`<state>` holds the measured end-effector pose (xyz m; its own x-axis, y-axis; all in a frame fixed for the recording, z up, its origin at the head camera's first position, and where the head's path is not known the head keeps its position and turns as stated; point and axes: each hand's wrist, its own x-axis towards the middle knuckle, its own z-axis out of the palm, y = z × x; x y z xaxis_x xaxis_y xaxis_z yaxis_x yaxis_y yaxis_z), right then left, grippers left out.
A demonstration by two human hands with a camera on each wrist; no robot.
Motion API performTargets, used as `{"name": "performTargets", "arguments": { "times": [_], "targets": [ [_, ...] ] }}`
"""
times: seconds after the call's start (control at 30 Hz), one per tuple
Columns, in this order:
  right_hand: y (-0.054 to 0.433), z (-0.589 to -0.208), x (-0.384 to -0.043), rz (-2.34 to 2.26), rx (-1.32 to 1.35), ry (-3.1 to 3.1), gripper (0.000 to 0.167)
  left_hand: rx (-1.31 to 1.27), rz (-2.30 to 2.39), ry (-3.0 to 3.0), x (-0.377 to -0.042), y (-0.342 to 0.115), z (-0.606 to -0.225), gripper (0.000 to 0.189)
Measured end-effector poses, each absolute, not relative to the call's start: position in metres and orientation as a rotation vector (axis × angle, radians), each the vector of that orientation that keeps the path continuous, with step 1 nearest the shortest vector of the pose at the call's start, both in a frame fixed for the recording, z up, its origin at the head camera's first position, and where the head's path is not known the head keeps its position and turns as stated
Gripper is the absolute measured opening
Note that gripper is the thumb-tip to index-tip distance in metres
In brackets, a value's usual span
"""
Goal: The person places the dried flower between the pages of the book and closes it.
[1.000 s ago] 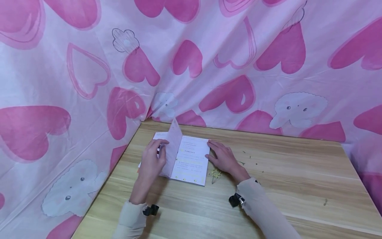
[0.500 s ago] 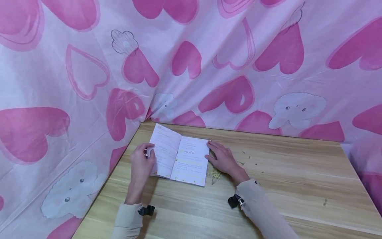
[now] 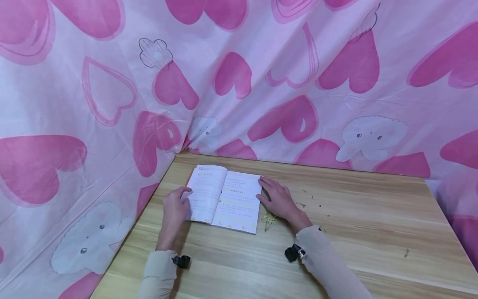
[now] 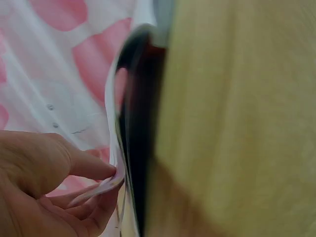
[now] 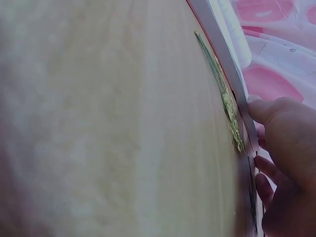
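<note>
A book (image 3: 239, 203) lies spread on the wooden table, white pages with printed text and small yellow marks facing up. At its left edge, my left hand (image 3: 175, 211) pinches a page between thumb and fingers; in the left wrist view that page (image 4: 112, 108) bows up from those below. My right hand (image 3: 279, 199) rests along the opposite edge, thumb and fingertips touching the page margin. The right wrist view has that thumb (image 5: 261, 109) on the book's edge. Just below the right hand lies a dried yellow flower sprig (image 3: 269, 219), also beside the book.
Small plant bits (image 3: 313, 197) are scattered on the tabletop (image 3: 366, 232) to the right. A pink heart-patterned cloth (image 3: 284, 74) hangs behind the table and along its left side. Black wrist cameras (image 3: 181, 261) sit at both cuffs.
A page that stood upright has swung over to the left and now lies nearly flat. My left hand moved left and slightly down with it; the right hand stayed in place.
</note>
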<state>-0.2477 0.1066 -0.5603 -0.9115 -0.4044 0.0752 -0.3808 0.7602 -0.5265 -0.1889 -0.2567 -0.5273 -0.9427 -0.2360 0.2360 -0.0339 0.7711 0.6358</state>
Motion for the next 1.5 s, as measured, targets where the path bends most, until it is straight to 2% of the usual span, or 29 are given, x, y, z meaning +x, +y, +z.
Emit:
{"name": "performTargets", "arguments": {
  "times": [0.13,0.27,0.3,0.43,0.5,0.67,0.8,0.9,1.13,1.27,1.5],
  "targets": [
    [0.106,-0.562,-0.247,-0.837,-0.656,2.913,0.067,0.191,-0.827,-2.774,-0.19,-0.253,-0.534,0.04],
    [0.106,-0.564,-0.246,-0.824,-0.649,2.913,0.068,0.266,-0.672,-2.919,-0.189,-0.241,-0.532,0.027],
    [0.106,-0.564,-0.246,-0.827,-0.644,2.912,0.067,0.287,-0.637,-2.953,-0.19,-0.238,-0.532,0.03],
    [0.106,-0.563,-0.246,-0.827,-0.64,2.914,0.067,0.284,-0.539,-3.043,-0.193,-0.222,-0.529,0.061],
    [0.107,-0.564,-0.246,-0.815,-0.638,2.917,0.067,0.208,-0.525,-3.034,-0.194,-0.215,-0.531,0.066],
    [0.109,-0.565,-0.247,-0.776,-0.644,2.921,0.067,-0.095,-0.612,-2.862,-0.197,-0.201,-0.54,0.049],
    [0.113,-0.561,-0.248,-0.812,-0.668,2.92,0.069,-0.32,-0.667,-2.761,-0.198,-0.19,-0.544,0.044],
    [0.119,-0.557,-0.25,-0.904,-0.676,2.908,0.067,-0.396,-0.66,-2.779,-0.197,-0.185,-0.546,0.04],
    [0.149,-0.544,-0.251,-1.205,-0.53,2.885,0.047,-0.298,-0.596,-2.988,-0.195,-0.181,-0.544,0.046],
    [0.169,-0.538,-0.247,-1.302,-0.401,2.847,0.043,-0.253,-0.581,-3.042,-0.196,-0.18,-0.543,0.047],
    [0.186,-0.537,-0.239,-1.143,-0.442,2.927,0.032,-0.224,-0.589,-3.048,-0.197,-0.179,-0.541,0.048]
  ]
}}
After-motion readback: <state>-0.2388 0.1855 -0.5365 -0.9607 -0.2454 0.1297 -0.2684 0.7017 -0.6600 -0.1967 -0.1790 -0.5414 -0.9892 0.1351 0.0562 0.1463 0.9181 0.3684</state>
